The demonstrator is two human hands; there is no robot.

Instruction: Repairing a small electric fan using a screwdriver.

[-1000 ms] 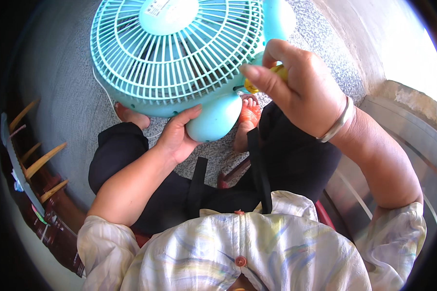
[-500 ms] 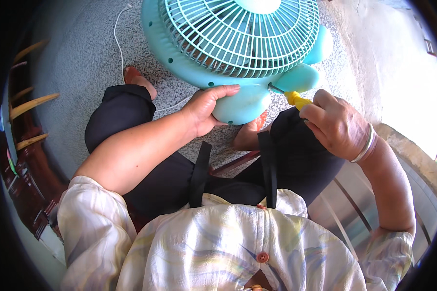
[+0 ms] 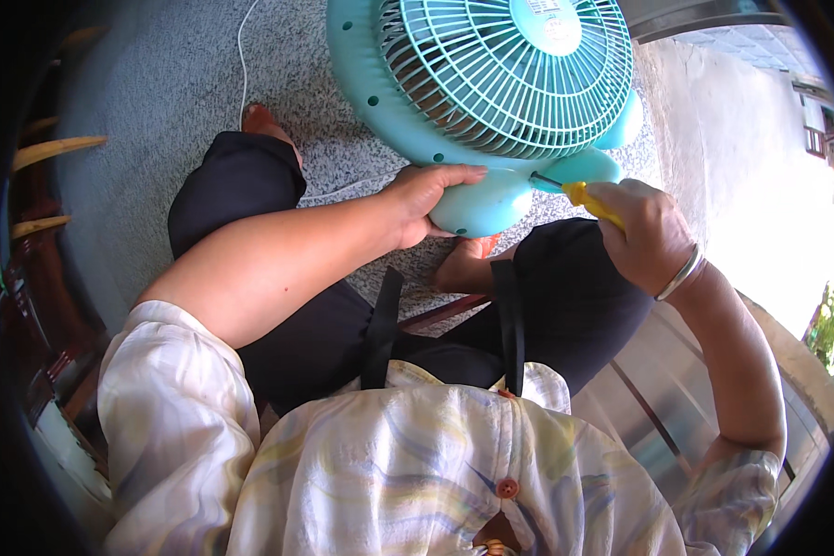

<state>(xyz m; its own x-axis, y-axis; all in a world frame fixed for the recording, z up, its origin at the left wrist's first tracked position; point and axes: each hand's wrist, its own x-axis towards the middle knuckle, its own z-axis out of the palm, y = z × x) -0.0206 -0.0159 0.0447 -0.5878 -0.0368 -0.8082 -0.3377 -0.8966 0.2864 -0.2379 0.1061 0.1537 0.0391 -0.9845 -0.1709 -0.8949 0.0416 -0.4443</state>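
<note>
A turquoise electric fan (image 3: 408,134) with a round slatted grille lies in front of me, rounded lobes sticking out from its casing. My left hand (image 3: 426,202) grips the nearest lobe, thumb on top and fingers beneath. In my right hand (image 3: 647,227) is a screwdriver (image 3: 579,193) with a yellow handle. Its metal shaft slants left, and the tip meets a hole where the near lobe joins the casing. Whether a screw sits in that hole cannot be seen. Several other dark screw holes dot the rim.
A white cord (image 3: 242,56) runs over the speckled grey floor (image 3: 185,102). My knees in dark trousers (image 3: 241,181) flank the fan's near side. Dark wooden furniture (image 3: 51,269) stands at the far left. A pale wall or ledge (image 3: 695,120) lies to the right.
In the view, the fan has shifted a little right, showing more of its hub. My right hand now sits closer round the screwdriver handle, its tip still at the same hole.
</note>
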